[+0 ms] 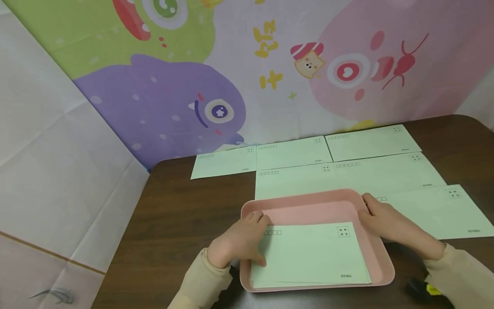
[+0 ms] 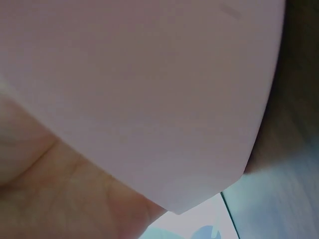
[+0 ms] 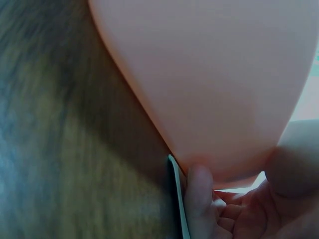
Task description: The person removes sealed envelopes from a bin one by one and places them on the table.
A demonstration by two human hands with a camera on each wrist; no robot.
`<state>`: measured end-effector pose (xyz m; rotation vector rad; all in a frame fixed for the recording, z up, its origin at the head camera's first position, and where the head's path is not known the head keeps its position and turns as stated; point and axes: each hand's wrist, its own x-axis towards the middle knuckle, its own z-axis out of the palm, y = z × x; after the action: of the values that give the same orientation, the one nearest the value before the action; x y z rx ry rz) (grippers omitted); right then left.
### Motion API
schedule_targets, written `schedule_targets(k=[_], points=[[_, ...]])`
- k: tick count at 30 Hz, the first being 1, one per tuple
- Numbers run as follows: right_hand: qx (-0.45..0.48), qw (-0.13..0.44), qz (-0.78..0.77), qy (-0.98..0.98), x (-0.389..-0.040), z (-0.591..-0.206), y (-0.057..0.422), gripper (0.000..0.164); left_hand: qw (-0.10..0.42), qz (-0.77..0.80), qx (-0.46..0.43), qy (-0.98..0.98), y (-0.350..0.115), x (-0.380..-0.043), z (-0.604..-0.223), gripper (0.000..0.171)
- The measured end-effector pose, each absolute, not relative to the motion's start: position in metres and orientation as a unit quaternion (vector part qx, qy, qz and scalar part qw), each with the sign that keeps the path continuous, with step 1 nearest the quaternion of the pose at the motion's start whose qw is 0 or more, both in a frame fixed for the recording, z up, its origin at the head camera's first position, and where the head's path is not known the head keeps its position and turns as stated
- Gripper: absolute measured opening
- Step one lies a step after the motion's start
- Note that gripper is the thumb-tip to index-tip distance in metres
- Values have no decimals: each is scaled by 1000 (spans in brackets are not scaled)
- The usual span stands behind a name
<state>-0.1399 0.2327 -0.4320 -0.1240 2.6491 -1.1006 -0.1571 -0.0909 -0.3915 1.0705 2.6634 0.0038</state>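
Note:
A pink tray [image 1: 312, 204] stands on the table before me, with a stack of pale envelopes [image 1: 308, 253] lying in it. My left hand [image 1: 245, 238] reaches over its left rim, fingers and thumb curled to the inside by the stack's left edge. In the left wrist view the palm [image 2: 75, 194] lies along the rim of the tray's outer wall [image 2: 164, 114]. At the far right corner my right hand [image 1: 380, 216] grips the tray, thumb over the rim. In the right wrist view a finger [image 3: 199, 194] presses low against the outer wall [image 3: 209, 89].
More envelopes lie in rows behind the tray: a left one [image 1: 224, 163], a back right one [image 1: 372, 143] and one to the right [image 1: 436, 214]. A black and yellow object [image 1: 422, 289] sits by my right sleeve. A cartoon-printed cloth [image 1: 270, 107] hangs behind the table.

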Motion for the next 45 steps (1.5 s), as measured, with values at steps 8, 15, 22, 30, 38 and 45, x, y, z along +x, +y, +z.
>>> schedule_targets(k=[8, 15, 22, 30, 38, 45], points=[[-45, 131, -385, 913, -139, -431, 233, 29, 165, 60, 321, 931, -89, -162, -389, 48], [-47, 127, -384, 914, -139, -433, 234, 29, 193, 172, 289, 922, -95, -166, -382, 32], [-53, 122, -386, 913, -139, -434, 235, 27, 185, 220, 304, 908, -103, -171, -375, 31], [-52, 125, -385, 913, -139, -433, 233, 29, 171, 256, 335, 890, -113, -176, -367, 5], [-48, 128, -385, 913, -140, -433, 233, 28, 203, 248, 363, 875, -126, -177, -359, 19], [-48, 125, -371, 919, -140, -432, 232, 30, 220, 242, 364, 872, -137, -178, -353, 19]])
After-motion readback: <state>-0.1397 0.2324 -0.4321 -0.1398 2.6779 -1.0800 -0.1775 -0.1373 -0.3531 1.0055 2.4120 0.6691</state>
